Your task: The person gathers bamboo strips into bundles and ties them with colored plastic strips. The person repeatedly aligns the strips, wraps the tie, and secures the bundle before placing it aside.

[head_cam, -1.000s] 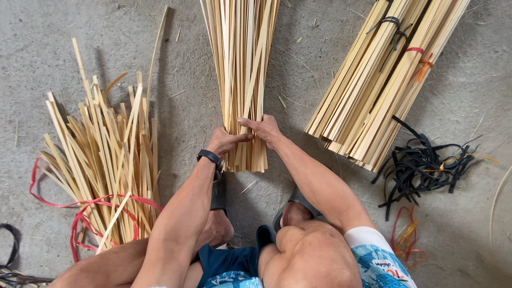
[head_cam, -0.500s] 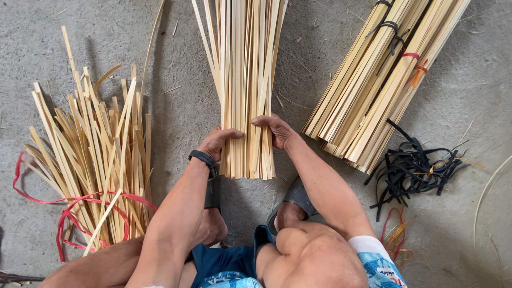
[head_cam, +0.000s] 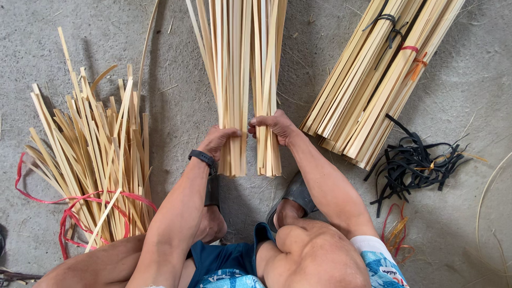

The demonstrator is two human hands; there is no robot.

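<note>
Bamboo strips now parted in two, left hand (head_cam: 217,140) grip holding wider bunch (head_cam: 230,80), right hand (head_cam: 272,126) narrower bunch (head_cam: 268,80)

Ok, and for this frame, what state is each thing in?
Left hand: gripping the left bunch of strips.
Right hand: gripping the right bunch, split apart from the left one.
Tied bundle: bound, lying on the floor.
Loose pile: untied, splayed, red ribbon across it.
Black straps: tangled heap.

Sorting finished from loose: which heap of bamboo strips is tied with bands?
The bundle at upper right, bound by black and red-orange ties. The left heap lies fanned loose; the middle strips are hand-held.
</note>
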